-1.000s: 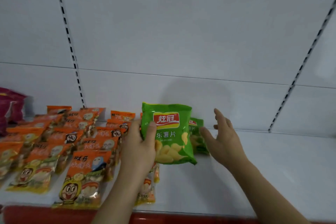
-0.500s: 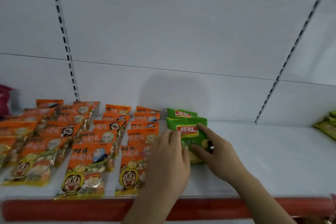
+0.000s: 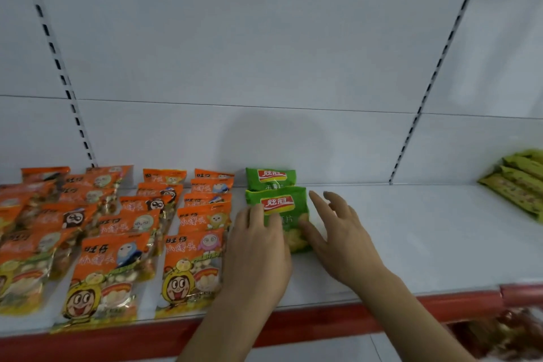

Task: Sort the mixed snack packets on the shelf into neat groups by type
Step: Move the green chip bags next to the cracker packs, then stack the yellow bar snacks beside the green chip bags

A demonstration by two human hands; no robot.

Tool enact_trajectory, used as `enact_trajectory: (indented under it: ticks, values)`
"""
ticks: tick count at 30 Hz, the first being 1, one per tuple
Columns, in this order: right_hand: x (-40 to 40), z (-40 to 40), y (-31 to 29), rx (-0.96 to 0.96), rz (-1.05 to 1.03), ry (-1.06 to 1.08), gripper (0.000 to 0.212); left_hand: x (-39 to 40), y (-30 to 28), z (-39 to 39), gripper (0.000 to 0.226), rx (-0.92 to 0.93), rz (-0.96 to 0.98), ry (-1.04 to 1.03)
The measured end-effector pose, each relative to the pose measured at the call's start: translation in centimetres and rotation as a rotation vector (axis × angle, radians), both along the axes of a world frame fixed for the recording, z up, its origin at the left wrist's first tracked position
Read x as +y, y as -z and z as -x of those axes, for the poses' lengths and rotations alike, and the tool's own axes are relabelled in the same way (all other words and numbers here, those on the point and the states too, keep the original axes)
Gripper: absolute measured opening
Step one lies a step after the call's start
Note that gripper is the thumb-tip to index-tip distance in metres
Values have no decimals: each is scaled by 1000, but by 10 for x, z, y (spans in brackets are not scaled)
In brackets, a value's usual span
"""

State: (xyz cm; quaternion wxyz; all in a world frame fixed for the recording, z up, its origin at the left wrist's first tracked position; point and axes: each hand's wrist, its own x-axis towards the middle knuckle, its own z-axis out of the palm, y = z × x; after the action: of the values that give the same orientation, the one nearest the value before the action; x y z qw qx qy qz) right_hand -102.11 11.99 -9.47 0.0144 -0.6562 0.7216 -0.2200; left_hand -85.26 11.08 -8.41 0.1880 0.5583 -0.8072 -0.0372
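A: Red trim (image 3: 338,316) runs along the shelf's front lip, nearest us. What sits just past it?

B: Two hands on the white shelf (image 3: 411,232). The left hand (image 3: 258,247) lies palm down, fingers straight, its tips resting on the left edge of the front green bag (image 3: 289,209). The right hand (image 3: 338,232) is on the bag's right side, fingers spread and relaxed, the thumb touching the bag's lower right part. Neither hand is curled round it.

A: How does that bag lie?

B: Flat on the shelf, long axis running front to back, top seam toward the back wall and the red logo upright to us. Its lower end tips slightly rightward. The bottom left part is hidden under the left hand.

A: And behind it?

B: A rear green bag (image 3: 271,178) of the same kind, same heading, its near edge tucked under or touching the front one's top seam; I cannot tell which. It is close to the back wall (image 3: 264,53).

A: To the left?

B: Orange packets (image 3: 194,267) in columns that run front to back, overlapping like shingles, cartoon faces toward us. The nearest column is just beside the green bags. Columns further left are less tidy.

A: Right side?

B: Well apart, at the far right edge, yellow-green packs (image 3: 520,185) stacked at a slant. Below the shelf at lower right there is something brownish, too blurred to tell.
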Motion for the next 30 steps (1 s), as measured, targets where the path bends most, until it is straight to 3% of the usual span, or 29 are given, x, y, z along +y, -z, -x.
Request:
enact_trajectory:
  ticks: [6, 11, 15, 20, 30]
  values:
    - [34, 38, -6, 253, -13, 54, 82, 4, -9, 28, 57, -46, 26, -5]
    - [72, 89, -21, 258, -23, 105, 83, 23, -12, 82, 65, -39, 12, 19]
    - [105, 156, -21, 243, -57, 131, 95, 43, -17, 156, 69, -37, 26, 77]
    - [153, 273, -27, 200, -85, 186, 77, 77, -24, 277, 70, 7, 17, 153]
    - [190, 460, -42, 111, 49, 317, 68, 96, -33, 470, 62, 56, 12, 335]
